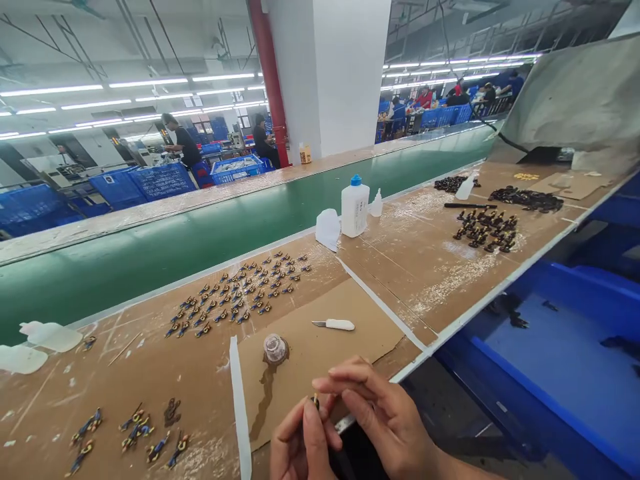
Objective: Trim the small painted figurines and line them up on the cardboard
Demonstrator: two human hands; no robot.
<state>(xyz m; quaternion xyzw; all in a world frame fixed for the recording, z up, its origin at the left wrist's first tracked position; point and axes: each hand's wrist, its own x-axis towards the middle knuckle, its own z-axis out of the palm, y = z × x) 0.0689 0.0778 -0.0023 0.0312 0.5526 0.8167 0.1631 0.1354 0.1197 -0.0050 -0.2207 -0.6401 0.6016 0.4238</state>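
Observation:
My left hand [303, 443] is closed at the bottom centre, pinching a small figurine [315, 401], dark with a yellowish tip; the fingers cover most of it. My right hand [385, 417] is curved close beside it, index fingertip over the tip and thumb apart from the index finger. Whether the right hand touches the piece is unclear. Beyond the hands, a cardboard sheet [310, 373] carries a small clear cup [275, 349] with a wet brown stain and a white-handled knife [336, 325]. Many small blue-and-dark figurines [235, 293] lie in rows behind the sheet.
More figurines [135, 430] lie at lower left, near white squeeze bottles [50, 336]. A white blue-capped bottle [355, 208] stands mid-table. Dark figurines [486, 230] and dark parts [526, 198] are farther right. A green conveyor belt [210, 223] runs behind; blue bins [565, 353] sit below right.

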